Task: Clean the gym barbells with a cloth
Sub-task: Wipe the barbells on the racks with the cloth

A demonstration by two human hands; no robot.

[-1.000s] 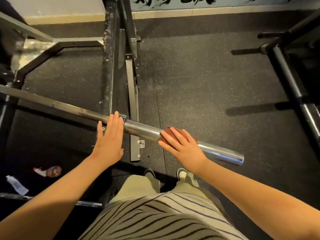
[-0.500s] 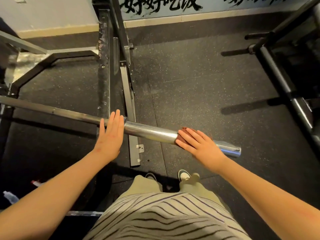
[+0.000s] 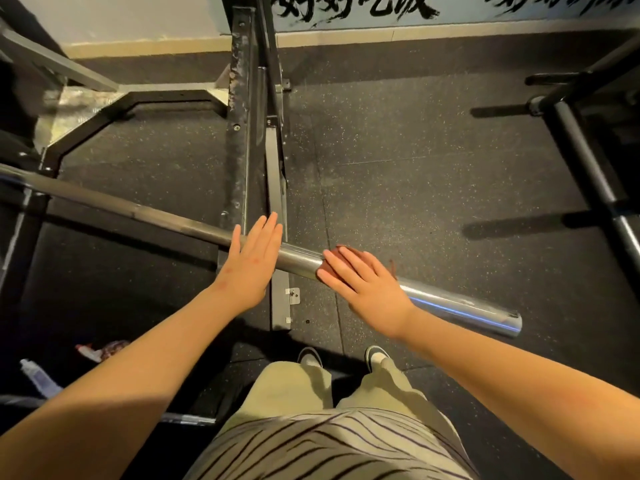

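View from above of a person standing at a barbell [image 3: 138, 211] that runs from the far left to the near right across a dark speckled rubber floor [image 3: 433, 168]. The bar's thick chrome sleeve [image 3: 460, 306] ends free at the right, with bare floor beyond the tip and beyond the far side. A worn black rack upright [image 3: 242, 133] crosses the bar just left of centre and crowds that side. A second dark bar [image 3: 588, 161] stands well apart at the right edge. The left hand [image 3: 252, 261] lies flat, fingers straight and together, on the bar where the thin shaft meets the sleeve. The right hand [image 3: 367, 289] presses a reddish-brown cloth [image 3: 346, 252] onto the sleeve with straight, spread fingers, gripping nothing. Compared with half a second ago, the right hand and cloth sit nearer the left hand, and more bright sleeve shows between the hand and the tip. The left hand has kept its place. Most of the cloth is hidden under the fingers, with only its far edge showing. The bar's left end is cut off by the picture's edge. A small bottle [image 3: 38, 375] on the floor at the near left is blurred, and the object beside it is too dim to identify.
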